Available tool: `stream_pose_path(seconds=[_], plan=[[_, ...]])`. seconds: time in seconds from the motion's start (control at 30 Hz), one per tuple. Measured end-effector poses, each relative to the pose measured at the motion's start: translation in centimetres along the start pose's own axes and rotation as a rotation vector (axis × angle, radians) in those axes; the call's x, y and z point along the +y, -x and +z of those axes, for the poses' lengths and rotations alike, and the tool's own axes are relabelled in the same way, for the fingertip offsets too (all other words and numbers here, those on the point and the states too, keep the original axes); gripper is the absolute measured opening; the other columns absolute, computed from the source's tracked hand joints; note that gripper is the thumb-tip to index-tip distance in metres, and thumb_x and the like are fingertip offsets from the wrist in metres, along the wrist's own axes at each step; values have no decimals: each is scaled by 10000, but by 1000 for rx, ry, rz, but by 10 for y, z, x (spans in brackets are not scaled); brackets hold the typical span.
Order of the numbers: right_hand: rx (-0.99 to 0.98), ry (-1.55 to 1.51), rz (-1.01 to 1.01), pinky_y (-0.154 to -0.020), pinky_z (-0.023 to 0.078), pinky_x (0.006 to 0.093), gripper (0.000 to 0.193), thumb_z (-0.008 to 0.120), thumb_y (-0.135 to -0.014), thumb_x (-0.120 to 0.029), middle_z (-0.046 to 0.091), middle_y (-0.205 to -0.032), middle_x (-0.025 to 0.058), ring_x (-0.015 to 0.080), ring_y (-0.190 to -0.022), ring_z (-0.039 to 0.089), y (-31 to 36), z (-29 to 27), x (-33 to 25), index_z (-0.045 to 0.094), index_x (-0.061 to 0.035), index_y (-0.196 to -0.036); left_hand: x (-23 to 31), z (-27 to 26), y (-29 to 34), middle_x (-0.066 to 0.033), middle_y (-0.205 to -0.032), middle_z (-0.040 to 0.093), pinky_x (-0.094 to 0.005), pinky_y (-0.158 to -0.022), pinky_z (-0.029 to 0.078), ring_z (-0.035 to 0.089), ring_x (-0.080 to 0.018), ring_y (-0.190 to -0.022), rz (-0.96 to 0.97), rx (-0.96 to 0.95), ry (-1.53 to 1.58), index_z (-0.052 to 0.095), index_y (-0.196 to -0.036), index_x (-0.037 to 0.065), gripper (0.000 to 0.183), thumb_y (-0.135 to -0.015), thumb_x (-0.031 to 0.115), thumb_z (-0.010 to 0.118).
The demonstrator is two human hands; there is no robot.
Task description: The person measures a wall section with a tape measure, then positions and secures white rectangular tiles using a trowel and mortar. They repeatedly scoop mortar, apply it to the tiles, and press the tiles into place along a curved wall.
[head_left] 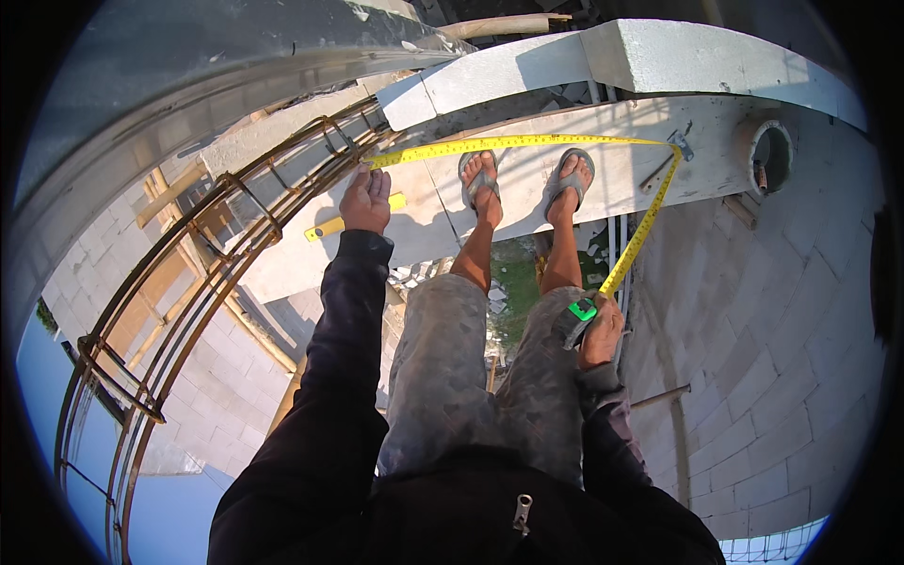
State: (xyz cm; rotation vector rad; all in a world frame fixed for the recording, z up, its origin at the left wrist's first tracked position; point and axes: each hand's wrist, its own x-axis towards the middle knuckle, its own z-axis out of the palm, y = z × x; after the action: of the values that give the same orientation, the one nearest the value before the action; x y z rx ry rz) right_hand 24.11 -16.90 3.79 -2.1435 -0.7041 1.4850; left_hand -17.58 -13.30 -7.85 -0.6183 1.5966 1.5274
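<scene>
Where right grip curls, tape measure protrudes left.

The single view, a wide fisheye on the person's head, looks steeply down: the jacket is nearest, along the lower edge, the hands lie farther off, and the feet beyond. Straight edges bow toward its round, dark rim.
</scene>
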Motion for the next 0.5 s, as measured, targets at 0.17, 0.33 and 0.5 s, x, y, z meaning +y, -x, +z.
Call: stream_pose_path(seconds=[0.17, 0.33, 0.5], plan=[[-22, -54, 47, -664, 408, 307, 298, 473, -964, -204, 542, -749, 30, 124, -720, 495, -4, 10, -20, 593, 62, -905, -3, 7, -2, -82, -1069, 598, -424, -1001, 485, 576, -226, -1031, -27, 77, 104, 577, -1178, -9, 309, -919, 125, 679], [-79, 82, -73, -666, 414, 312, 318, 462, -973, -234, 560, -747, 53, 140, -708, 505, -5, 9, -14, 599, 39, -888, -3, 6, -8, -101, -1128, 574, -441, -1040, 458, 554, -240, -1092, -34, 65, 125, 555, -1181, -18, 328, -923, 142, 679], [-84, 141, -69, -677, 413, 318, 330, 448, -982, -247, 564, -752, 59, 144, -717, 504, -7, 4, -17, 597, 30, -883, -2, 8, -15, -120, -1208, 550, -443, -1074, 431, 522, -257, -1176, -66, 88, 145, 543, -1200, -16, 333, -920, 119, 662]])
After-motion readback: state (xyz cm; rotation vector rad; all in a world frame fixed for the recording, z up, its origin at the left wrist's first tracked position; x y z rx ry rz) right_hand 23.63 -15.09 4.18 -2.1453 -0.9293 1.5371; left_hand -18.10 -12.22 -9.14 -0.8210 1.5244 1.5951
